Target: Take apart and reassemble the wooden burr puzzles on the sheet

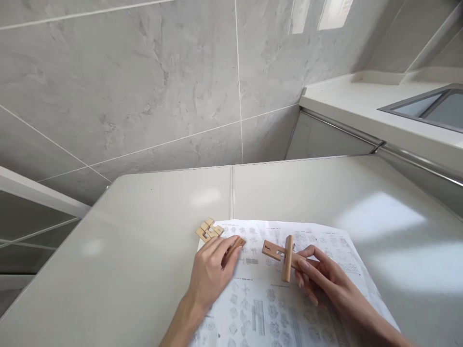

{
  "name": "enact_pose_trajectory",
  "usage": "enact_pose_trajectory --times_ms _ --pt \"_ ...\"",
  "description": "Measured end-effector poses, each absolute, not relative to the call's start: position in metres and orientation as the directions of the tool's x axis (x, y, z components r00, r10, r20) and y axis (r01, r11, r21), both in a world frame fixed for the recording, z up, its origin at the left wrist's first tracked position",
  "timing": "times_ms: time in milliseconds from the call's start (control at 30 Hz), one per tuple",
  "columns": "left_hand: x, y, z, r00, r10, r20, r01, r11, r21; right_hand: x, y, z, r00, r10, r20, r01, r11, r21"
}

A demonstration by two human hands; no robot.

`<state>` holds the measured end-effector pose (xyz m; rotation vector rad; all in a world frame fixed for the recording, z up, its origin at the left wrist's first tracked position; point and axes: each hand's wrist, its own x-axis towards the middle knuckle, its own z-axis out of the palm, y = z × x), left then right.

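Note:
Over the printed instruction sheet (249, 294), my right hand (321, 277) pinches two wooden puzzle pieces (288, 258) set crosswise, one through the other. The flatter one bears a dark mark near its left end and has a notch. My left hand (213, 267), fingers closed, grips another wooden puzzle piece (238, 245), whose marked end points up and right. Just beyond the left fingers, a paler wooden interlocking cluster (209, 230) lies at the sheet's upper left corner. My left palm hides part of the sheet.
A pale glossy table (144, 231) with a centre seam lies under the sheet. Beyond its far edge is a grey tiled surface (162, 86). A white counter (354, 106) with a metal-rimmed sink (430, 108) stands on the right; a white-framed glazed panel (36, 197) is on the left.

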<state>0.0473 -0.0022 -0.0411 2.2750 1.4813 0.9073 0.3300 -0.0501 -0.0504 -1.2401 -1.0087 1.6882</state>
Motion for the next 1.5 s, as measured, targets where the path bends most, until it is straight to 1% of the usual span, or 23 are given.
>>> enact_pose_trajectory --times_ms 67,167,333,533,667,1000,1067,1100,1167,1200,1267,1333,1400,1433,1500 --pt "0.046 0.0 -0.04 0.312 0.874 0.373 0.727 -0.473 0.498 0.331 -0.05 -0.05 -0.219 0.916 -0.336 -0.123 -0.368 -0.922" --pt "0.045 0.001 -0.038 0.32 0.872 0.371 0.751 -0.472 0.462 0.331 -0.051 -0.048 -0.232 0.914 -0.334 -0.103 -0.365 -0.925" --pt "0.045 0.002 -0.036 0.313 0.874 0.372 0.767 -0.464 0.444 0.331 -0.051 -0.047 -0.233 0.908 -0.347 -0.077 -0.373 -0.925" --pt "0.043 0.003 -0.037 0.367 0.871 0.325 0.772 -0.481 0.416 0.335 -0.05 -0.058 -0.297 0.9 -0.319 -0.067 -0.353 -0.933" --pt "0.041 0.004 -0.039 0.386 0.868 0.313 0.782 -0.488 0.388 0.335 -0.05 -0.059 -0.31 0.896 -0.319 -0.069 -0.356 -0.932" --pt "0.041 0.005 -0.043 0.346 0.861 0.373 0.827 -0.468 0.312 0.336 -0.051 -0.058 -0.347 0.886 -0.307 -0.062 -0.348 -0.935" --pt "0.043 0.003 -0.042 0.32 0.855 0.408 0.811 -0.469 0.348 0.336 -0.051 -0.058 -0.351 0.886 -0.304 -0.068 -0.347 -0.935" --pt "0.044 0.002 -0.041 0.31 0.854 0.418 0.789 -0.477 0.389 0.336 -0.051 -0.058 -0.353 0.886 -0.3 -0.07 -0.345 -0.936" --pt "0.049 -0.002 -0.038 0.299 0.866 0.4 0.712 -0.482 0.511 0.335 -0.051 -0.057 -0.359 0.886 -0.292 -0.071 -0.338 -0.938" --pt "0.053 -0.005 -0.036 0.298 0.884 0.361 0.662 -0.464 0.589 0.335 -0.051 -0.056 -0.365 0.885 -0.291 -0.067 -0.337 -0.939" --pt "0.061 -0.011 -0.03 0.299 0.93 0.214 0.556 -0.352 0.753 0.335 -0.052 -0.054 -0.376 0.88 -0.291 -0.059 -0.336 -0.94" --pt "0.071 -0.019 -0.025 0.335 0.942 -0.014 0.451 -0.148 0.88 0.334 -0.053 -0.053 -0.401 0.871 -0.285 -0.062 -0.336 -0.94" --pt "0.078 -0.025 -0.021 0.382 0.906 -0.181 0.371 0.029 0.928 0.334 -0.054 -0.053 -0.436 0.857 -0.276 -0.081 -0.343 -0.936" --pt "0.081 -0.027 -0.02 0.396 0.891 -0.224 0.348 0.08 0.934 0.334 -0.054 -0.052 -0.453 0.848 -0.274 -0.092 -0.35 -0.932" --pt "0.084 -0.029 -0.02 0.407 0.875 -0.261 0.322 0.13 0.938 0.334 -0.054 -0.051 -0.481 0.831 -0.281 -0.104 -0.372 -0.923"
